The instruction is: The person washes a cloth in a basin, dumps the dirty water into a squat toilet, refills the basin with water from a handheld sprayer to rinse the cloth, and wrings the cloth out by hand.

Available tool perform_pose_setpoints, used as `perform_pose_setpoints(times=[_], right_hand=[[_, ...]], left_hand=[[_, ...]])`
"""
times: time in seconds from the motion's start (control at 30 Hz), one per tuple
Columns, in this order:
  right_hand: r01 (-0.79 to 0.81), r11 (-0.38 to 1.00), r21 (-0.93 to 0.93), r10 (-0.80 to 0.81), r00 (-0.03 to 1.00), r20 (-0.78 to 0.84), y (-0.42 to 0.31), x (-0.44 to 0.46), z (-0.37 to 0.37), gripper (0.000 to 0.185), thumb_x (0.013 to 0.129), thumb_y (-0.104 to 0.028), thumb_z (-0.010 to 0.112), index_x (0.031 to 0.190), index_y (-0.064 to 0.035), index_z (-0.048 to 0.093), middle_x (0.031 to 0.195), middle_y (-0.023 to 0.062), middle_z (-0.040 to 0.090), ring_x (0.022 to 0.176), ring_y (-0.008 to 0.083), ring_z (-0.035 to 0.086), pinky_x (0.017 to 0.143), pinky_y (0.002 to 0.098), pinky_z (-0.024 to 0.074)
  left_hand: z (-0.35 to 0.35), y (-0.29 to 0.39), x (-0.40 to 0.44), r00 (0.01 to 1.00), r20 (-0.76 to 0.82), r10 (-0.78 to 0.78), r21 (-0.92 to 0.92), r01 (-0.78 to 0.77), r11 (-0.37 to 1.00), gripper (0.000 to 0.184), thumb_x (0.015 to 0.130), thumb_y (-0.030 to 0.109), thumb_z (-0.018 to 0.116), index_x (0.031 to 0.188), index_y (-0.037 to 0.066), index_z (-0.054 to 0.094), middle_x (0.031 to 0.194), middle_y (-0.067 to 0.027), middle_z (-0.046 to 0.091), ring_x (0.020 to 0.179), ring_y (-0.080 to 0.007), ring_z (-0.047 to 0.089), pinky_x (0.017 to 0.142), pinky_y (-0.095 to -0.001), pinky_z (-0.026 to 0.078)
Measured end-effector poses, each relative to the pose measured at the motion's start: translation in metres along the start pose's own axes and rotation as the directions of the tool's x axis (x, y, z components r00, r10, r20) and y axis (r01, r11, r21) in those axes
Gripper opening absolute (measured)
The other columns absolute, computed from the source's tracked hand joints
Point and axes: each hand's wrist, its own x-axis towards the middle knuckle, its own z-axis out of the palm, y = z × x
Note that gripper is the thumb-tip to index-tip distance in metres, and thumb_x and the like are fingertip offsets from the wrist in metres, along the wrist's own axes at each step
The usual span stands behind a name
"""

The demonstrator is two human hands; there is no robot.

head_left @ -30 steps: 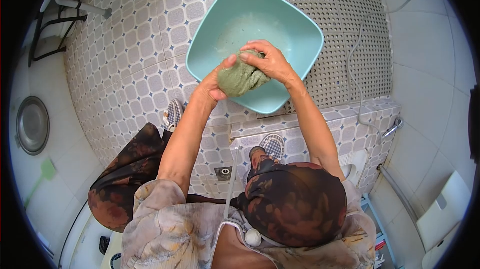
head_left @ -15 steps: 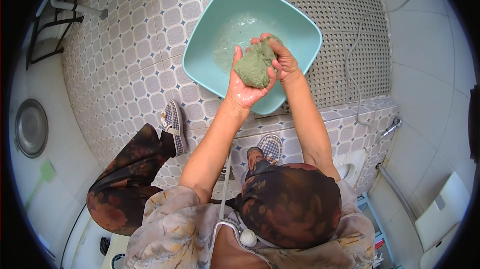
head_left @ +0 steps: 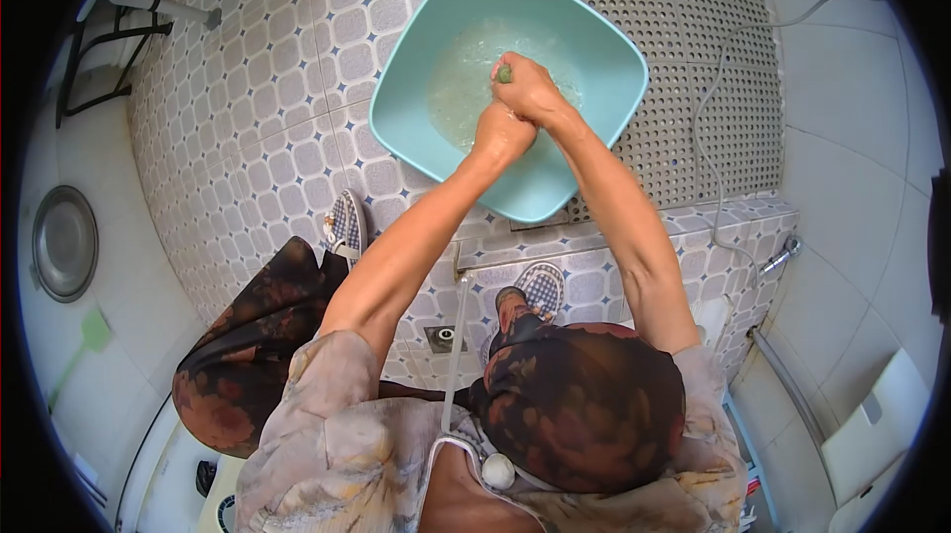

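Above the turquoise basin (head_left: 416,137), my two hands are closed one against the other around a wadded wet green cloth (head_left: 504,73). Only a small end of it pokes out at the far side of my right hand (head_left: 530,89); the rest is hidden in the fists. My left hand (head_left: 503,130) is nearer to me, its back turned up and its fingers mostly out of sight. Cloudy water (head_left: 461,87) lies in the bottom of the basin, with ripples below the hands.
A perforated grey mat (head_left: 713,127) lies right of the basin on the patterned tile floor (head_left: 258,87). A hose (head_left: 696,117) runs along the right wall to a spray head (head_left: 783,254). My shoes (head_left: 540,290) stand near the basin. A metal basin (head_left: 65,244) leans at left.
The cloth was spread bulky across my open left palm; now both hands are clenched tightly on it, and most of it is covered. The hands have turned over, knuckles up.
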Motion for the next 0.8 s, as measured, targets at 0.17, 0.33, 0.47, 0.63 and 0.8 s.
perform_pose_setpoints(times=[0.17, 0.33, 0.47, 0.63, 0.8], right_hand=[[-0.111, 0.879, 0.463, 0.034, 0.984, 0.172, -0.007, -0.028, -0.043, 0.057, 0.084, -0.034, 0.068, 0.134, -0.0105, 0.051, 0.127, 0.0151, 0.055, 0.112, 0.0274, 0.057, 0.094, 0.0384, 0.0454], [-0.110, 0.413, 0.904, -0.201, 0.957, 0.208, 0.015, -0.058, -0.075, 0.071, 0.088, -0.039, 0.064, 0.145, -0.0090, 0.036, 0.142, 0.0146, 0.041, 0.127, 0.0295, 0.044, 0.102, 0.0414, 0.0419], [-0.134, -0.193, 0.972, -0.429, 0.902, 0.039, 0.001, -0.071, -0.043, 0.055, 0.092, -0.029, 0.059, 0.140, -0.0060, 0.044, 0.135, 0.0142, 0.047, 0.121, 0.0326, 0.049, 0.095, 0.0445, 0.0477], [-0.164, 0.184, 0.969, -0.235, 0.950, 0.206, 0.009, -0.061, -0.052, 0.038, 0.093, -0.022, 0.059, 0.126, -0.0038, 0.058, 0.098, 0.0053, 0.059, 0.094, 0.0188, 0.058, 0.083, 0.0321, 0.0509], [-0.111, 0.707, 0.698, -0.130, 0.950, 0.282, -0.018, -0.049, -0.055, 0.033, 0.095, -0.025, 0.056, 0.118, -0.0031, 0.064, 0.080, -0.0011, 0.054, 0.075, 0.0094, 0.053, 0.071, 0.0237, 0.0461]], left_hand=[[-0.005, 0.036, -0.027, 0.989, 0.097, -0.108, -0.204, 0.126, 0.971, 0.025, 0.087, 0.024, 0.060, 0.088, -0.002, 0.059, 0.079, -0.0100, 0.063, 0.067, -0.0183, 0.060, 0.047, -0.0317, 0.043], [0.006, 0.057, -0.057, 0.801, 0.596, 0.044, -0.803, 0.594, 0.055, 0.043, 0.095, 0.042, 0.053, 0.104, 0.000, 0.052, 0.085, -0.0073, 0.054, 0.069, -0.0150, 0.055, 0.043, -0.0221, 0.040], [0.027, 0.055, -0.056, 0.719, 0.607, 0.339, -0.580, 0.692, -0.429, 0.048, 0.095, 0.046, 0.051, 0.109, 0.000, 0.049, 0.090, -0.0062, 0.049, 0.072, -0.0136, 0.051, 0.043, -0.0207, 0.039], [0.013, 0.061, -0.065, 0.758, 0.561, 0.334, -0.670, 0.652, -0.355, 0.033, 0.089, 0.024, 0.061, 0.108, 0.000, 0.049, 0.087, -0.0053, 0.049, 0.068, -0.0123, 0.049, 0.041, -0.0216, 0.036], [-0.011, 0.045, -0.052, 0.757, 0.647, 0.088, -0.762, 0.640, 0.099, 0.026, 0.084, 0.016, 0.066, 0.100, 0.002, 0.050, 0.080, -0.0042, 0.048, 0.059, -0.0107, 0.046, 0.039, -0.0230, 0.032]])
